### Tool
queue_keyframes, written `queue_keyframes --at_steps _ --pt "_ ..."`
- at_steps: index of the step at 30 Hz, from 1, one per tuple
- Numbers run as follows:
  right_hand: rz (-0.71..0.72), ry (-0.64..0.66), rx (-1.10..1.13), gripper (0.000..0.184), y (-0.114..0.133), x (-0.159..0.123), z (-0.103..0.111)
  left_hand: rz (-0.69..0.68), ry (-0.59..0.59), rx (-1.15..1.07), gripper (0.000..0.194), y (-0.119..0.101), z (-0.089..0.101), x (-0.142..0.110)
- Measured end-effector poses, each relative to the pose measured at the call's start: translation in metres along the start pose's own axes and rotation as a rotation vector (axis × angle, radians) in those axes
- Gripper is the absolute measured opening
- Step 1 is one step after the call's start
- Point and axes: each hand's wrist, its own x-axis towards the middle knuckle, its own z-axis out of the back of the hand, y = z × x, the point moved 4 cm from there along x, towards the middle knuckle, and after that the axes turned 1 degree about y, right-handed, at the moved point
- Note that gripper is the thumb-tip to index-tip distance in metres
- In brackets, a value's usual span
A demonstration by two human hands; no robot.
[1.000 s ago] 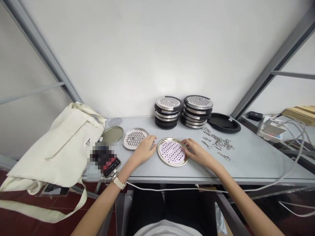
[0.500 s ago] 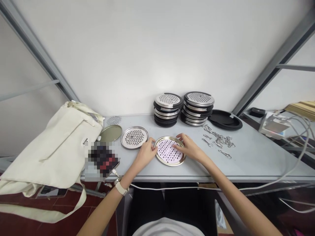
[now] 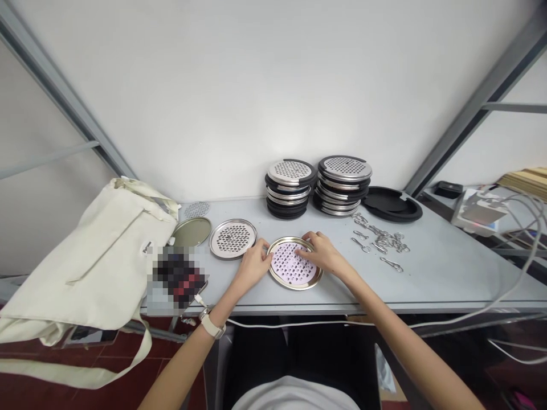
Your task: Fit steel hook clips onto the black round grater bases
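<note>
A pale-lilac perforated disc [image 3: 288, 269] lies in a shiny round metal tray [image 3: 317, 277], near centre; the half-curled left hand [image 3: 254, 263] touches the tray's left rim, grip unclear; the half-open right hand's [image 3: 325, 254] thumb touches the disc

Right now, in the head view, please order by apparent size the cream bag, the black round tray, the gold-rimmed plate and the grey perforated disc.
Largest to smallest:
1. cream bag
2. gold-rimmed plate and black round tray, unranked: the tray looks wider, but the plate is nearer the camera
3. grey perforated disc
</note>
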Motion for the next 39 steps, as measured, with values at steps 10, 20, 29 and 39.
queue_keyframes --at_steps 10,20,29,39 --pt "-0.03 -0.018 -0.008 0.037 -0.002 0.003 -0.004 0.0 0.008 0.012 0.012 0.002 -0.002 -0.001" --pt "0.052 -0.004 0.09 0.039 -0.006 0.001 0.0 0.006 0.002 0.025 0.013 0.002 -0.001 -0.001" --pt "0.254 -0.167 0.135 0.024 -0.006 -0.009 0.008 -0.002 -0.021 0.032 0.014 -0.004 0.008 -0.01" --pt "0.403 -0.129 0.189 0.02 -0.005 -0.018 0.011 -0.071 -0.14 0.219 0.009 -0.005 0.06 -0.024"
